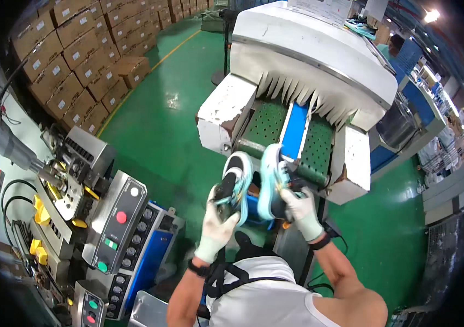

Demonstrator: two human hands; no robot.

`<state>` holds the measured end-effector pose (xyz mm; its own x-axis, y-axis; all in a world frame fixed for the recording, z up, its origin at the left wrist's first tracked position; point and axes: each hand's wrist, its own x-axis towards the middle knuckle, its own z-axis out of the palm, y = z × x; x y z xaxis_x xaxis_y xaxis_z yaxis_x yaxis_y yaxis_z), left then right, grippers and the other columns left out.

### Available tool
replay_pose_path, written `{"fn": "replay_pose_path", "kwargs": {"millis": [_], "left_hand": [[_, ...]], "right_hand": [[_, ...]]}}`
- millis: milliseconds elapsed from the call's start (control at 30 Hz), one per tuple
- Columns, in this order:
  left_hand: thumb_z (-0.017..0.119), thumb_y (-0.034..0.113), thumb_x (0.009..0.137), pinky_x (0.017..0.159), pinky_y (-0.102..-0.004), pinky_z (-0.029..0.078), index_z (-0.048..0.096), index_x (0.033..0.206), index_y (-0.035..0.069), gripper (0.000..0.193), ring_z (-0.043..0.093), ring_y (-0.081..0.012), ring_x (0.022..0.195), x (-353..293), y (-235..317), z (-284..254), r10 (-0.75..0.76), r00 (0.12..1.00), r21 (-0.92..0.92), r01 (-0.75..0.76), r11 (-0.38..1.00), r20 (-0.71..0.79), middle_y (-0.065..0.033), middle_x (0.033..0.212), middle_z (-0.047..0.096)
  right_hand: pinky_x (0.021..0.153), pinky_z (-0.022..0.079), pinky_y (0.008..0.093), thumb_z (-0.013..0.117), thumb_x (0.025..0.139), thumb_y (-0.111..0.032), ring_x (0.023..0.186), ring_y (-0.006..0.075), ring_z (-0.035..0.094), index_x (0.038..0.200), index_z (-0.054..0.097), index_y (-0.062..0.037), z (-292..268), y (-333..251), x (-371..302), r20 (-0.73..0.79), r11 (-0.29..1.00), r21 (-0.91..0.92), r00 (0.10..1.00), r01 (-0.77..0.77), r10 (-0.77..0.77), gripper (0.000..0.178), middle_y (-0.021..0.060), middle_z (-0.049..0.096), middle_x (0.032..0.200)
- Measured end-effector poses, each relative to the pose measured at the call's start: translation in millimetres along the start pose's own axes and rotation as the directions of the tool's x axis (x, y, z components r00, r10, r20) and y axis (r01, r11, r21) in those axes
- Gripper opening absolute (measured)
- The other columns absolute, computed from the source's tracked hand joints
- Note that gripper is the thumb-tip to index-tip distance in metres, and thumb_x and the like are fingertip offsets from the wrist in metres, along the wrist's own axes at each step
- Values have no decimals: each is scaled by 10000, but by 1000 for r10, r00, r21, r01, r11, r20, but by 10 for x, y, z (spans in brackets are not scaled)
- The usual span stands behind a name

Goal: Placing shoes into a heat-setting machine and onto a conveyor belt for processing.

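Green factory flooring (158,117) surrounds a hooded conveyor (313,52); at its near edge, the gloved left hand (217,229) clasps one running shoe (244,182), the gloved right hand (302,212) another shoe (268,182) — steady, separate holds best keep them from knocking.

The left hand (218,228) and right hand (300,210), around the middle of the frame, wear white gloves (208,248) with snug cuffs (313,232). A bulky black wristband (199,268) sits on the left, a plain dark band (320,242) on the right. At lower centre, black straps (232,283) cross a white sleeveless top (267,300); the legwear (251,249) is dark.
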<state>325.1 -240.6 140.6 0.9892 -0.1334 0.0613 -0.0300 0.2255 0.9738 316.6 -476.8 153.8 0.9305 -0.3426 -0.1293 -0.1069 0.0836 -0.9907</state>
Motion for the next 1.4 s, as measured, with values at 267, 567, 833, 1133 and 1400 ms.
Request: {"fn": "replay_pose_path", "kwargs": {"millis": [267,567,833,1133,1400], "left_hand": [[684,9,764,1082,-386,406,357,1449,5,759,485,-385,1291,2169,-687,1185,258,947,585,-322,744,193,-249,1392,481],[624,193,923,1095,-390,397,393,1446,20,598,483,-349,1311,1480,-735,530,141,944,577,-296,762,298,-215,1412,487],[637,189,912,973,-378,493,565,1297,-16,441,642,-317,1124,-1695,-1251,-1245,-442,700,597,712,370,-561,-200,1203,662],[593,109,936,720,-297,537,592,1188,-49,298,650,-165,794,-4418,-1693,-278,-408,-120,-371,695,616,-905,-116,1023,676],[588,78,951,926,-303,495,560,1270,-32,338,651,-191,1032,-3682,-2467,-104,-579,12,-350,786,509,-815,-144,1125,671]], "right_hand": [[990,467,406,737,800,-353,1155,399,603,1409,388,81,-1017,99,1632,-406,639,-745,891,-193,-205,825,284,609,1244],[1179,228,472,628,898,-99,1434,396,295,1432,374,33,-553,-190,1791,-35,445,-787,688,428,-725,605,242,351,1515],[1180,219,488,635,864,-48,1455,429,237,1415,411,17,340,165,1898,471,352,-632,703,690,-533,598,221,352,1519],[1151,282,483,663,879,-95,1394,388,358,1434,401,42,366,264,2027,576,119,-666,609,737,-545,629,222,397,1491],[1184,201,403,582,972,-124,1434,287,308,1522,268,7,481,346,1973,490,204,-737,718,644,-495,647,179,318,1556]]}}
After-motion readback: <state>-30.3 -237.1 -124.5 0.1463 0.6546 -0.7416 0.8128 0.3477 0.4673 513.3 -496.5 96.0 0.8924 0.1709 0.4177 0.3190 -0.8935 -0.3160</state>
